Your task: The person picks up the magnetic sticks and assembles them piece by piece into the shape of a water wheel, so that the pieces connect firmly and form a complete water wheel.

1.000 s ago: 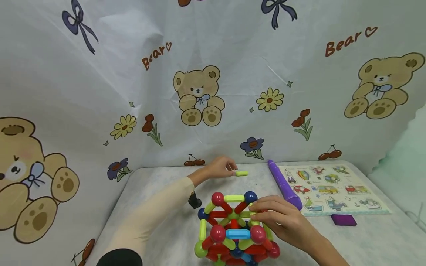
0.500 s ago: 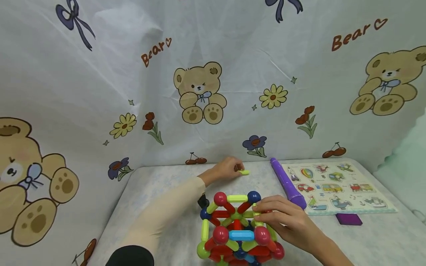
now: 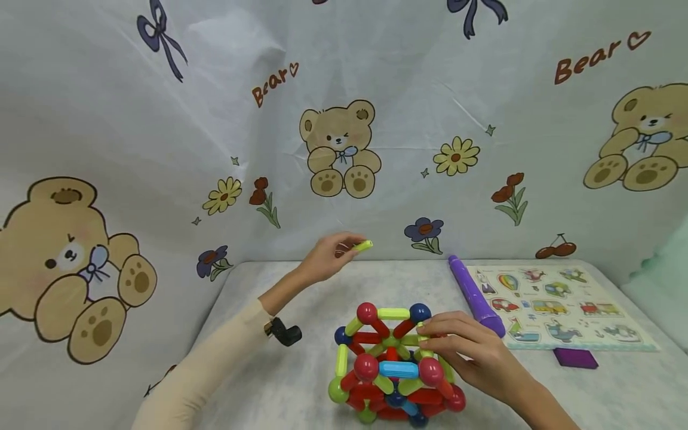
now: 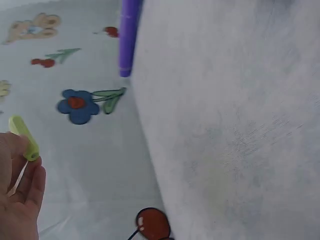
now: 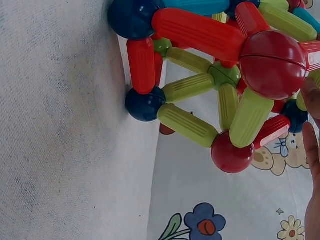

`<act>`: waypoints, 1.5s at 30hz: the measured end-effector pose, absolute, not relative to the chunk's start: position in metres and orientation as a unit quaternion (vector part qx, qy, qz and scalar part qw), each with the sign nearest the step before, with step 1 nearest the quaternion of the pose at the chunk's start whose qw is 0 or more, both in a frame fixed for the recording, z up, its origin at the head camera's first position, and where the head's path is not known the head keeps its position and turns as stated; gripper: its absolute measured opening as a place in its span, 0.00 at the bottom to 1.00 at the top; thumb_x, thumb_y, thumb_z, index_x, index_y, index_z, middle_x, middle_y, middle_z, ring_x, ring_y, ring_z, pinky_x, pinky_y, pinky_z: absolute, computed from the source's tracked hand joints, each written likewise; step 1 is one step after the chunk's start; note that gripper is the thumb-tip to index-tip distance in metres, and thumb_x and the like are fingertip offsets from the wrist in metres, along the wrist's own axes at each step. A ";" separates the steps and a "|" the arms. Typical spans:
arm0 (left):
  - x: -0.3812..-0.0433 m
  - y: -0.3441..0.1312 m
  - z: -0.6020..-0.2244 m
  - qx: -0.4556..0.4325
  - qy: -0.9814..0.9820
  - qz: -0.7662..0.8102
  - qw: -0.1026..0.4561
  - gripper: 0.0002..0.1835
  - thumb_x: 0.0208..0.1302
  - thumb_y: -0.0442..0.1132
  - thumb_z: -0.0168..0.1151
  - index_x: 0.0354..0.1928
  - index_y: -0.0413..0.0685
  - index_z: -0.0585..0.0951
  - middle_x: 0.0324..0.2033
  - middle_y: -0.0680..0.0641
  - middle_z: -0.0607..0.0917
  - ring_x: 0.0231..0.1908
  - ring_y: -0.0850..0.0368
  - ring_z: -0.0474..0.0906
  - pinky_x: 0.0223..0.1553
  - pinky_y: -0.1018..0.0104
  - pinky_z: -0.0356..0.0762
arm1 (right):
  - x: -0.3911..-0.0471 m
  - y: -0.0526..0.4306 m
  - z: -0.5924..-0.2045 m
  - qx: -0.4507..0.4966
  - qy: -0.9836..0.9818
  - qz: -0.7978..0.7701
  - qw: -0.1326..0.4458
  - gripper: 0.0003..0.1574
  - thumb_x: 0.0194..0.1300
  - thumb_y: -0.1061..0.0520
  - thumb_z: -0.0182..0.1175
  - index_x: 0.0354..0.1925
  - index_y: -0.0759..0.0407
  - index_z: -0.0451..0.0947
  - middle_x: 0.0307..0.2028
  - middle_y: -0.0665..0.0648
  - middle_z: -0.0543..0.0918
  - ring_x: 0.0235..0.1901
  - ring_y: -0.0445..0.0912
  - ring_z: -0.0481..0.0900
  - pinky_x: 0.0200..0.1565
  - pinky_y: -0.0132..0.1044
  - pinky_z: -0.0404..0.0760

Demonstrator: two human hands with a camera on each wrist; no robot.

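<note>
My left hand (image 3: 328, 257) pinches a yellow-green magnetic rod (image 3: 363, 245) between thumb and fingers, raised above the back of the table. In the left wrist view the same rod (image 4: 24, 137) juts past the fingertips. Front and centre on the table stands a cage-like structure of magnetic rods and balls (image 3: 398, 369), in red, yellow-green and blue. At its upper right side my right hand (image 3: 473, 352) grips it by a yellow-green rod, thumb hidden in the head view. From the right wrist, the structure (image 5: 272, 65) fills the upper part, with fingers at the right edge.
A purple pen-shaped wand (image 3: 475, 295) lies right of centre, along a picture board (image 3: 564, 307) with vehicle drawings. A small dark purple block (image 3: 575, 358) sits before the board. Behind the table hangs a bear-print cloth (image 3: 344, 65).
My left hand has taken the yellow-green rod from the back of the table, lifting it and drawing it slightly left. The right hand keeps its place on the structure; the head view has shifted slightly.
</note>
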State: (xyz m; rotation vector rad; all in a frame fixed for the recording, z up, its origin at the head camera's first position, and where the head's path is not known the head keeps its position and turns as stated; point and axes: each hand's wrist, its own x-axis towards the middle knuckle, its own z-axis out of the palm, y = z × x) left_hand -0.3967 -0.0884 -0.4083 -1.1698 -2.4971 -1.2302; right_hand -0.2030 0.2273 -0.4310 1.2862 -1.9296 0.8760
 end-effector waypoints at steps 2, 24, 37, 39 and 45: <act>-0.379 -0.100 -0.402 -0.390 -0.814 -0.423 0.075 0.21 0.76 0.30 0.66 0.68 0.46 0.82 0.58 0.46 0.87 0.54 0.53 0.86 0.57 0.63 0.85 | -0.203 0.228 -0.432 0.491 -0.736 0.333 0.326 0.17 0.84 0.48 0.57 0.52 0.53 0.89 0.51 0.56 0.89 0.57 0.44 0.84 0.65 0.24 0.74; -0.245 -0.105 -0.401 -0.593 -0.718 -0.323 0.170 0.23 0.64 0.25 0.75 0.60 0.49 0.86 0.56 0.49 0.84 0.57 0.58 0.81 0.57 0.74 0.82 | -0.203 0.231 -0.441 0.481 -0.739 0.348 0.319 0.19 0.84 0.46 0.56 0.53 0.53 0.89 0.52 0.57 0.89 0.58 0.45 0.83 0.65 0.24 0.74; -0.242 -0.104 -0.405 -0.604 -0.712 -0.281 0.223 0.22 0.66 0.28 0.76 0.60 0.49 0.87 0.55 0.49 0.84 0.58 0.57 0.81 0.60 0.71 0.81 | -0.203 0.229 -0.434 0.488 -0.735 0.348 0.319 0.18 0.83 0.47 0.57 0.53 0.53 0.89 0.53 0.57 0.89 0.59 0.46 0.83 0.66 0.24 0.74; -0.240 -0.104 -0.406 -0.602 -0.714 -0.277 0.226 0.22 0.65 0.29 0.76 0.60 0.49 0.87 0.55 0.49 0.84 0.58 0.57 0.81 0.59 0.70 0.82 | -0.203 0.229 -0.434 0.489 -0.733 0.350 0.318 0.18 0.83 0.47 0.58 0.53 0.54 0.89 0.53 0.57 0.89 0.59 0.46 0.83 0.66 0.24 0.74; -0.235 -0.105 -0.408 -0.597 -0.721 -0.268 0.228 0.23 0.65 0.30 0.77 0.61 0.51 0.87 0.56 0.49 0.83 0.59 0.57 0.80 0.59 0.69 0.82 | -0.203 0.227 -0.432 0.495 -0.729 0.352 0.316 0.18 0.83 0.47 0.58 0.53 0.56 0.90 0.53 0.58 0.89 0.59 0.46 0.83 0.66 0.25 0.74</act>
